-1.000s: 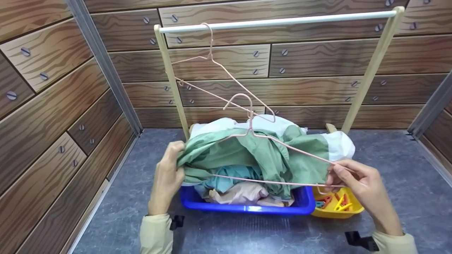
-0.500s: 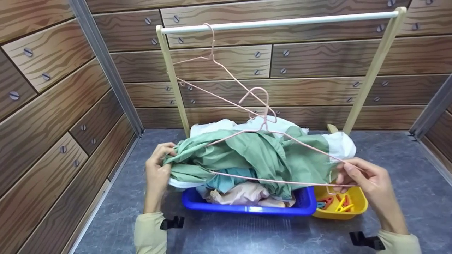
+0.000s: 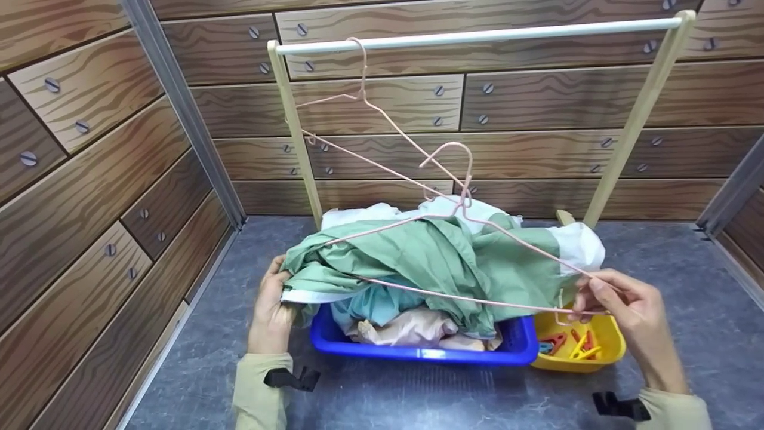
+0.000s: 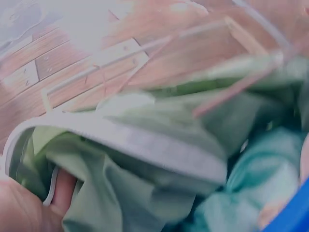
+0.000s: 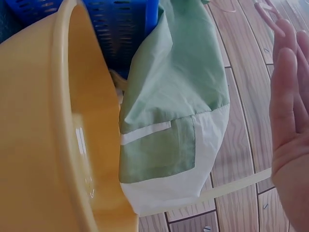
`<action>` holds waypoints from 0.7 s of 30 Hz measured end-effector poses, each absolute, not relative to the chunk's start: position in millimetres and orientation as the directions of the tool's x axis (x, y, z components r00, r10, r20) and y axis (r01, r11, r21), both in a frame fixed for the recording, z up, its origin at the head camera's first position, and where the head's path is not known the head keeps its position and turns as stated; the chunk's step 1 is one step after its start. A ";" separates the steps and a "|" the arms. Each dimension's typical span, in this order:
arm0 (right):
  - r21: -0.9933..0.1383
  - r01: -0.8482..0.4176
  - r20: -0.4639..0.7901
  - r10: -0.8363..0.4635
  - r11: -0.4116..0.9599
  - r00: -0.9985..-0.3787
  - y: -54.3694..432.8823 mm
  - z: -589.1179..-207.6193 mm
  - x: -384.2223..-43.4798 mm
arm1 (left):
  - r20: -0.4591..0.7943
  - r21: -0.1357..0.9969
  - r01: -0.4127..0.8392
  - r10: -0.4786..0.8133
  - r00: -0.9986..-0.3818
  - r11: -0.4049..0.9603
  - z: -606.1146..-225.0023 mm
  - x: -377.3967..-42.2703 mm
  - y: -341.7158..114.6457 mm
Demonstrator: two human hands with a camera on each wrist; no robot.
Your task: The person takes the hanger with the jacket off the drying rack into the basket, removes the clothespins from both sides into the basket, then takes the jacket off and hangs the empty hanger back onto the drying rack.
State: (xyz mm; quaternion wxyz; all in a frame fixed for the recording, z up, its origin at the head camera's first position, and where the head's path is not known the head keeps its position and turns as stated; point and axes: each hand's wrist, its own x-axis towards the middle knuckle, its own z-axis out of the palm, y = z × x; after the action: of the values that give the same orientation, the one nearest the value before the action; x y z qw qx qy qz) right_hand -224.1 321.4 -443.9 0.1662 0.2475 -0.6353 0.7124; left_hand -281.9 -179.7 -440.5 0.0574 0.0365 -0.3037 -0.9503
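A green garment with white trim lies bunched over a blue basket. My left hand holds its left end by the white-edged opening; in the left wrist view, fingers reach inside that white band. A pink wire hanger crosses the garment, hook up. Its left end goes out of sight in the cloth. My right hand pinches the hanger's right corner between thumb and fingers. The garment's white-ended right part hangs loose beside that hand in the right wrist view.
Behind stands a rack with a white bar, bearing another pink hanger at its left. Teal cloth and pale pink cloth lie in the basket. Right of it, a yellow tub contains several clothespins. Wood-patterned panels surround the tabletop.
The hanger's hook has shifted right and slightly up. My left hand has moved left and down, drawing the garment's opening over the hanger's left end. My right hand has moved slightly right.
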 end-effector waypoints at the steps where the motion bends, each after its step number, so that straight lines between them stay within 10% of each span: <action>1: -0.818 -0.559 0.572 -0.080 -0.133 -0.817 321.4 -443.9 -223.6 | -0.056 0.531 0.063 -0.109 -0.993 -0.845 -440.5 -281.7 -179.7; 6: -0.796 -0.593 0.602 -0.052 -0.119 -0.797 321.0 -442.3 -221.6 | -0.052 0.664 0.140 -0.232 -0.971 -0.734 -440.9 -282.3 -174.2; 10: -0.786 -0.604 0.611 -0.015 -0.130 -0.792 324.6 -440.7 -220.6 | 0.292 0.939 0.341 -0.426 -0.856 -0.043 -442.7 -282.8 -167.3; 15: -0.797 -0.590 0.592 0.029 -0.126 -0.806 333.1 -439.5 -218.8 | 0.736 0.526 0.389 -0.176 -0.653 0.756 -443.8 -277.1 -166.7; 21: -0.796 -0.591 0.586 0.079 -0.133 -0.807 346.4 -437.4 -214.6 | 0.759 0.358 0.375 -0.033 -0.650 0.855 -442.7 -275.1 -168.4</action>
State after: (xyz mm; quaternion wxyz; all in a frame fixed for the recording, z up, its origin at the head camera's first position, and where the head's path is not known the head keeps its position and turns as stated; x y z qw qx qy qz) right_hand -214.6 346.4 -437.4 0.2316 0.2076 -0.6165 0.7234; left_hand -275.1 -168.4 -442.7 0.4068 -0.0981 -0.8729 -0.2509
